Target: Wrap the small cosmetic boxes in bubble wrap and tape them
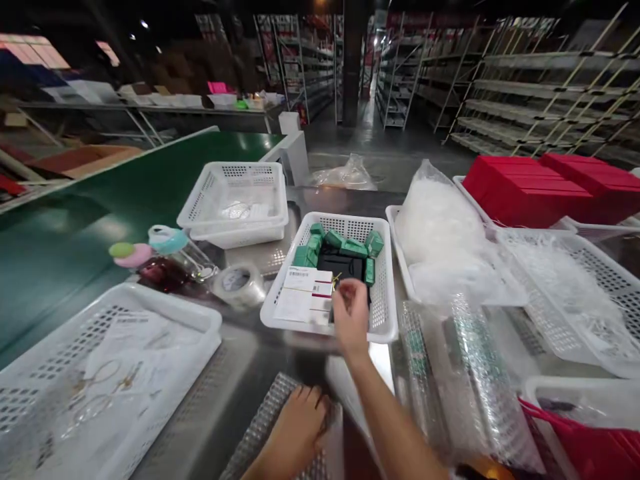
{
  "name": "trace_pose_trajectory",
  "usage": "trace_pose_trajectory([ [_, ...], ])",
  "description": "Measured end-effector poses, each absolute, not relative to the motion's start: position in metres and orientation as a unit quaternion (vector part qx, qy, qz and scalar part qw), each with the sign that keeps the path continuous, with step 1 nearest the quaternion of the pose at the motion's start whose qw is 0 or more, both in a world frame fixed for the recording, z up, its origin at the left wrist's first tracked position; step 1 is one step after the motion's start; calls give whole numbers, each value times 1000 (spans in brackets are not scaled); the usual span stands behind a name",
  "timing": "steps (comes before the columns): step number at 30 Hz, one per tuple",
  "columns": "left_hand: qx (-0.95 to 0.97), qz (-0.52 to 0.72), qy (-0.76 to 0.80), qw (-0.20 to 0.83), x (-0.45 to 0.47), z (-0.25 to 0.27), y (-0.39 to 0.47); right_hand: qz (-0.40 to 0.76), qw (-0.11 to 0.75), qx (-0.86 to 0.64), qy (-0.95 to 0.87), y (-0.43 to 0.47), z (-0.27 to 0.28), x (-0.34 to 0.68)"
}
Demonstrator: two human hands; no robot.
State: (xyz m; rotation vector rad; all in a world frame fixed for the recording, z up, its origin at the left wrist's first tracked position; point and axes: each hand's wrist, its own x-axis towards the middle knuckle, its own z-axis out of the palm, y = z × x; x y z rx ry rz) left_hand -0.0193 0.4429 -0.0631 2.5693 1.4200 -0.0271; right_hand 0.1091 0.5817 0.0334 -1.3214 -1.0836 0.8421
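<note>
My right hand (351, 313) reaches into a white basket (383, 327), fingers bent and pinched together. A small gold-yellow item (336, 280) shows beside the fingertips; whether they grip it is unclear. Inside the basket, several green boxes (354, 248) lie around black items (345, 265). White labelled cards or boxes (296, 293) fill its front left part. Lower down, my left hand (303, 420) is curled over a sheet of bubble wrap (263, 417) on the metal table, partly hiding it.
A tape roll (239, 283) and a bottle with a turquoise lid (170, 241) stand left. White baskets (233, 230) sit around, one with bagged pieces (120, 380). At right are a bulging clear bag (440, 227), plastic-wrapped rolls (475, 353) and red boxes (525, 190). A green conveyor (150, 177) runs behind.
</note>
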Motion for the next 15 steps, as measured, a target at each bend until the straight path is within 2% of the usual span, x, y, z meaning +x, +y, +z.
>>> trace_pose_trajectory([
  [2, 895, 64, 441, 38, -32, -74, 441, 256, 515, -616, -538, 642, 41, 129],
  [5, 912, 172, 366, -70, -68, -105, 428, 123, 310, -692, -640, 707, 41, 159],
  [7, 914, 197, 338, -107, -83, -125, 425, 81, 207, -686, -693, 733, 36, 171],
  [10, 912, 198, 348, -91, -87, -136, 439, 76, 177, -637, -746, 758, 27, 174],
  [13, 927, 144, 347, -13, -82, -118, 462, 98, 191, -625, -751, 769, 23, 167],
  [15, 946, 114, 303, -6, -79, -100, 466, 105, 197, -630, -744, 764, 29, 165],
])
